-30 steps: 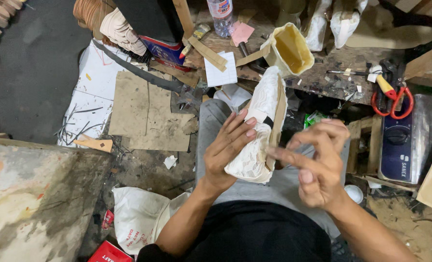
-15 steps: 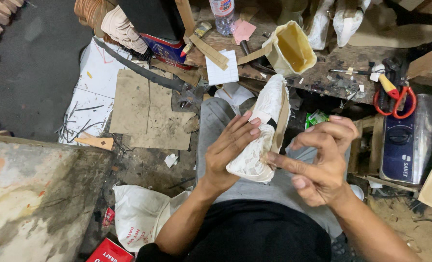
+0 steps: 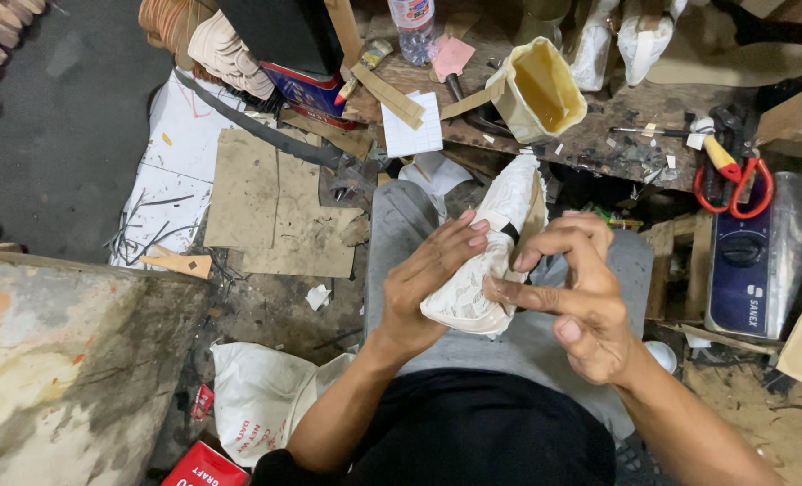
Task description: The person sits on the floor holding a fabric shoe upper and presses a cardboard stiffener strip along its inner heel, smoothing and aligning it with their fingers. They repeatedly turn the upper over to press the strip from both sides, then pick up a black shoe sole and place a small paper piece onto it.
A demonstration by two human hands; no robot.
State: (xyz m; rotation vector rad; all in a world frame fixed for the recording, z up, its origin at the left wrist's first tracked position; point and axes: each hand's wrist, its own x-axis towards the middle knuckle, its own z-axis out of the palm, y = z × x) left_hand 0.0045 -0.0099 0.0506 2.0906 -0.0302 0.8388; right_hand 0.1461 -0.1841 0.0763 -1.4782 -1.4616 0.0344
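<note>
You are holding a white lace shoe (image 3: 491, 261) over your lap, toe end pointing away toward the workbench (image 3: 626, 117). Your left hand (image 3: 432, 279) is wrapping around the left side of the shoe, fingers lying flat across the lace and gripping it. Your right hand (image 3: 576, 288) is meeting the shoe from the right: the index finger and thumb are pressing at its edge near the heel end, while the remaining fingers are curling loosely above and are not closing on anything. The shoe is touching both hands and is resting against nothing else that can be seen.

Directly ahead of the shoe, a cream pot of yellow glue (image 3: 538, 90) is sitting at the near edge of the workbench, just beyond the toe. To its left, a white paper slip (image 3: 412, 126) and strips of tan card (image 3: 387, 94) are lying on the bench, with a clear plastic bottle (image 3: 414, 22) behind them. To the right, red-handled scissors (image 3: 734, 175) are lying near a dark blue appliance with a round knob (image 3: 747, 270).

On the floor to your left, sheets of cardboard (image 3: 275, 202) are overlapping a white board (image 3: 180, 171). A white sack (image 3: 257, 396) and a red packet (image 3: 203, 468) are lying beside your left elbow. A stained slab (image 3: 59, 360) is filling the lower left corner.
</note>
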